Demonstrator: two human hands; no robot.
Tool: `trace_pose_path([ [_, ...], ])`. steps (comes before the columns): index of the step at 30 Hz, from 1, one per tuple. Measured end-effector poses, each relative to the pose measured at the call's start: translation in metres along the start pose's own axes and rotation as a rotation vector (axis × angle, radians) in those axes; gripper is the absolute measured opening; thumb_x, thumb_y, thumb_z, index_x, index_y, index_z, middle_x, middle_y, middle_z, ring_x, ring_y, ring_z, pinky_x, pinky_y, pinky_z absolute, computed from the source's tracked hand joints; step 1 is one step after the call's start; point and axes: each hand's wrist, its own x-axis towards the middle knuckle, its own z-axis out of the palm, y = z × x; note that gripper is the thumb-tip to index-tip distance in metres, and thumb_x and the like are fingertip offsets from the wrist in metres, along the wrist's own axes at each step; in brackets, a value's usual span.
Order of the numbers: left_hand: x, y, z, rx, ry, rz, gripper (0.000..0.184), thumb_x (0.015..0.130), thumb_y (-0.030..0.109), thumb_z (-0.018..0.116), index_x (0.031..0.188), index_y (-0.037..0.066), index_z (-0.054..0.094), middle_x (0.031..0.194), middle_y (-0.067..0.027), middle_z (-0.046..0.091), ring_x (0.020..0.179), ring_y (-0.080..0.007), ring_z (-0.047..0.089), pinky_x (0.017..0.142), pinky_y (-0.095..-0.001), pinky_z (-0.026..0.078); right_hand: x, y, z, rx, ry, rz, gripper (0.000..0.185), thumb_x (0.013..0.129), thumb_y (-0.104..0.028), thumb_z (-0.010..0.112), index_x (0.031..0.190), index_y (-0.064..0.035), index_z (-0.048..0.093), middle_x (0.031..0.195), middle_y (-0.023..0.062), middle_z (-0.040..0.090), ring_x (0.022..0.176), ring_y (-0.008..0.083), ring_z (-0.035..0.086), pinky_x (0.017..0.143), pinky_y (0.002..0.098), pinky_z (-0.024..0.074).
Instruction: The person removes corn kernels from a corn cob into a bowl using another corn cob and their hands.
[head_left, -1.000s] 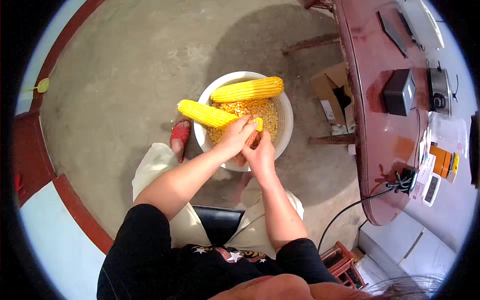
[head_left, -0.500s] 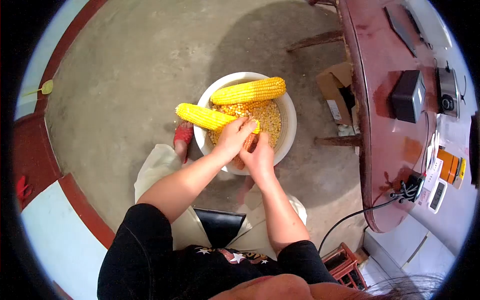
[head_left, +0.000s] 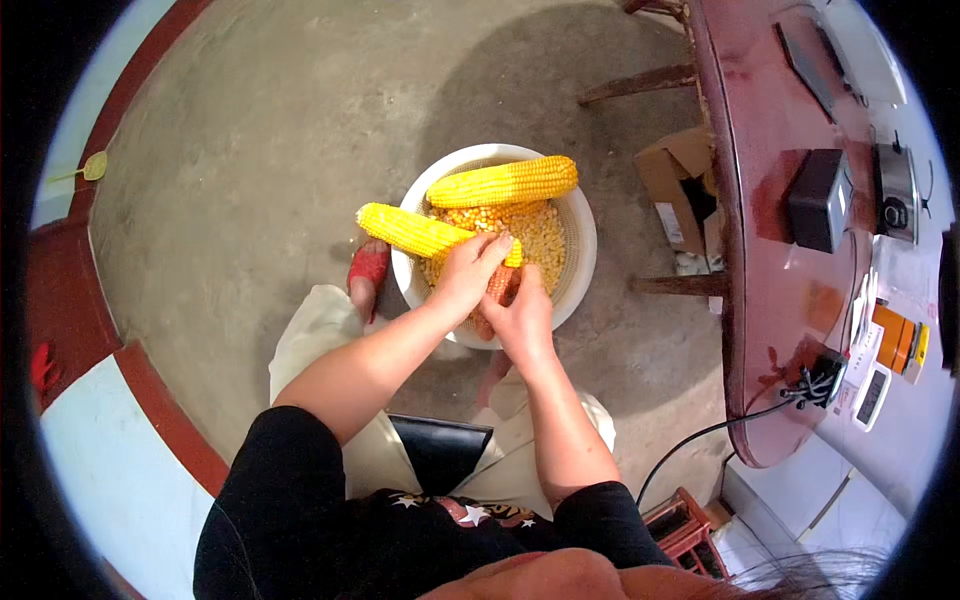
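A white basket (head_left: 584, 278) stands on the floor between my feet, with loose yellow kernels (head_left: 545, 235) in it. My left hand (head_left: 468, 273) is closed over an ear of corn (head_left: 410, 231) full of kernels, which slants across the basket's left side past its rim. Just right of it, my right hand (head_left: 523, 313) is wrapped round a reddish, mostly bare corn cob (head_left: 500, 284). The cob meets the ear near my left fingertips; my hands cover part of both. A second full ear (head_left: 503, 182) lies across the far part of the basket.
A dark red table (head_left: 745, 200) runs along the right, bearing a black box (head_left: 820, 200), cables and small devices. Beneath its edge are a cardboard box (head_left: 670, 185) and wooden legs (head_left: 680, 285). A small red wooden stool (head_left: 685, 535) is at lower right.
The whole view has shifted a few pixels. Both hands keep their hold on the ear and the cob, with only a slight shift of the right fingers.
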Motion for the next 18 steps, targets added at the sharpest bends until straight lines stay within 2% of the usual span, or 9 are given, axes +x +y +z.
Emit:
trace_pose_path([
  [2,-0.001,0.002,0.001,-0.004,-0.023,-0.072,0.034,0.095,0.028,0.046,0.104,-0.003,0.056,0.095,-0.0056,0.059,0.085,-0.011,0.053,0.079,-0.0269,0.044,0.0,0.001,0.001,-0.004,-0.008,0.017,0.039,0.07,-0.018,0.071,0.092,0.0028,0.046,0.081,0.0173,0.06,0.076,0.0246,0.061,0.068,0.0354,0.0485],
  [6,-0.004,0.001,0.002,-0.089,-0.028,-0.122,0.036,0.095,0.028,0.046,0.108,-0.005,0.055,0.097,-0.007,0.059,0.089,-0.0121,0.053,0.082,-0.0268,0.043,-0.001,0.0,-0.001,0.092,0.014,0.034,0.041,0.069,-0.02,0.073,0.092,0.0022,0.046,0.081,0.0165,0.06,0.074,0.0237,0.06,0.067,0.0349,0.0481],
  [8,-0.005,-0.002,0.001,0.172,0.025,0.023,0.039,0.094,0.027,0.047,0.114,-0.007,0.052,0.102,-0.0086,0.059,0.091,-0.0147,0.055,0.084,-0.0272,0.043,0.001,0.004,-0.001,0.107,0.009,0.021,0.042,0.069,-0.02,0.073,0.092,0.002,0.046,0.081,0.016,0.06,0.074,0.0233,0.06,0.067,0.0344,0.0479],
  [11,-0.008,0.002,0.001,0.251,0.018,0.073,0.042,0.094,0.027,0.046,0.119,-0.007,0.049,0.106,-0.0096,0.058,0.094,-0.0161,0.055,0.087,-0.0274,0.042,0.002,0.006,-0.003,0.135,0.02,-0.011,0.042,0.068,-0.02,0.073,0.092,0.0018,0.046,0.079,0.015,0.059,0.073,0.0227,0.059,0.067,0.0336,0.0477],
  [12,-0.008,-0.001,0.002,0.25,0.018,0.073,0.042,0.094,0.027,0.046,0.119,-0.007,0.049,0.106,-0.0096,0.058,0.094,-0.0161,0.055,0.087,-0.0274,0.042,0.002,0.005,-0.004,0.152,0.035,-0.033,0.041,0.068,-0.02,0.073,0.091,0.0016,0.046,0.078,0.0146,0.059,0.073,0.0224,0.059,0.066,0.0333,0.0477],
  [14,-0.005,-0.008,0.004,0.141,0.039,0.156,0.044,0.093,0.03,0.046,0.115,-0.007,0.052,0.103,-0.0193,0.062,0.096,-0.0247,0.059,0.085,-0.0332,0.044,0.001,0.004,-0.005,0.13,0.043,-0.022,0.041,0.068,-0.019,0.073,0.09,0.0014,0.045,0.078,0.0149,0.059,0.072,0.0235,0.059,0.065,0.0339,0.0478],
  [15,-0.003,-0.007,0.003,0.141,0.04,0.159,0.044,0.093,0.03,0.046,0.115,-0.007,0.052,0.103,-0.0193,0.062,0.096,-0.0247,0.059,0.085,-0.0332,0.044,0.002,0.003,-0.005,0.11,0.05,-0.01,0.041,0.069,-0.019,0.073,0.089,0.0011,0.045,0.077,0.0153,0.059,0.071,0.0246,0.06,0.065,0.0346,0.048],
  [17,0.001,-0.005,-0.002,-0.246,-0.111,-0.116,0.041,0.094,0.028,0.048,0.116,-0.007,0.05,0.102,-0.0092,0.058,0.093,-0.0129,0.054,0.084,-0.0267,0.044,0.0,0.003,-0.003,0.058,0.071,-0.036,0.041,0.068,-0.019,0.073,0.089,0.001,0.045,0.077,0.0161,0.059,0.071,0.0262,0.06,0.064,0.0353,0.0481],
  [18,0.001,-0.001,-0.003,-0.245,-0.109,-0.116,0.041,0.094,0.028,0.048,0.116,-0.007,0.05,0.102,-0.0092,0.058,0.093,-0.0129,0.054,0.084,-0.0267,0.044,-0.001,0.003,-0.002,0.002,0.09,-0.055,0.041,0.068,-0.019,0.073,0.088,0.0009,0.044,0.077,0.0168,0.059,0.071,0.0277,0.061,0.064,0.0361,0.0482],
])
